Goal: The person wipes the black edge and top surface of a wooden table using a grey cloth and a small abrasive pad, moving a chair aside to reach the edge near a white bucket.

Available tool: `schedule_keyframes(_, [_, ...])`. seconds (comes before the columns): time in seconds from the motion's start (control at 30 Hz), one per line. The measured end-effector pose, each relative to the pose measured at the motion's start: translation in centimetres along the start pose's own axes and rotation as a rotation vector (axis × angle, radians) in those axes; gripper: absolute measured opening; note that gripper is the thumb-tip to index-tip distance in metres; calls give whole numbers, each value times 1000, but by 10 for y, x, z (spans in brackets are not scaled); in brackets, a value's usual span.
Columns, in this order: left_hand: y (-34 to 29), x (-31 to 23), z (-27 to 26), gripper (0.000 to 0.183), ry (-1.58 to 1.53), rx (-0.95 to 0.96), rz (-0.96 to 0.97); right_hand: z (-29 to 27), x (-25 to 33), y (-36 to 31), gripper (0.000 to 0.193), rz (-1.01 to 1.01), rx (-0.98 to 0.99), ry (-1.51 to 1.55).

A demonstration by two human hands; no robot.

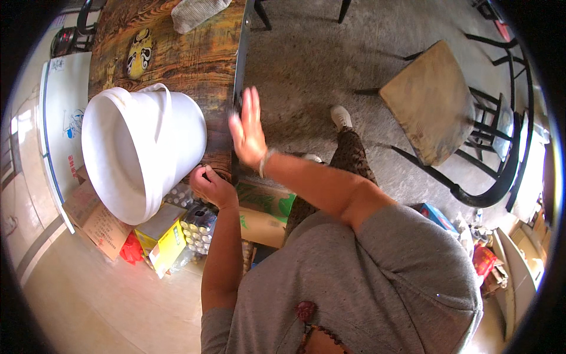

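A large white plastic bucket (184, 127) rests at the near end of the wooden table (203, 65), its mouth toward the picture's left and its handle hanging along its side. My left hand (213, 187) is beside the bucket's base, at the table's near corner. Its fingers are curled in, and what they hold, if anything, is hidden. Along the table's right edge I hold my right hand (250, 137) up with the fingers stretched out, slightly blurred. Nothing shows in it, and it is apart from the bucket.
A grey cloth (199, 13) and a yellow mask-like picture (140, 54) are at the table's far part. Below the bucket sit a brown carton (97, 218), a yellow box (165, 242) and packed cans (199, 230). To the right stands a chair (430, 103).
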State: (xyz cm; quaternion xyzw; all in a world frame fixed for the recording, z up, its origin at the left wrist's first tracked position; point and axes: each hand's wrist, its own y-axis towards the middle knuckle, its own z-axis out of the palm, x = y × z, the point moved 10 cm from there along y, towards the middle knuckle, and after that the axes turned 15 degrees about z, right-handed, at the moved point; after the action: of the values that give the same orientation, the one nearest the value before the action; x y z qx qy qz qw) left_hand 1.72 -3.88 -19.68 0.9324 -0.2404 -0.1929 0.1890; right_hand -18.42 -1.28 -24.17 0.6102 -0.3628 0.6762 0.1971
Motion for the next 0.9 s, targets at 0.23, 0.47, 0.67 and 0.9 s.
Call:
schedule_keyframes(0.23, [2, -5, -1, 15, 33, 29, 24, 4, 7, -4, 65, -72, -57, -119])
schedule_keyframes(0.47, [4, -8, -3, 10, 6, 7, 95, -8, 29, 53, 63, -62, -185, -176])
schedule_keyframes(0.67, [4, -10, -3, 8, -23, -72, 176, -33, 43, 152, 82, 91, -286, -125])
schedule_keyframes(0.9, [-2, -4, 3, 9, 72, 28, 118, -5, 9, 57, 81, -12, 45, -162])
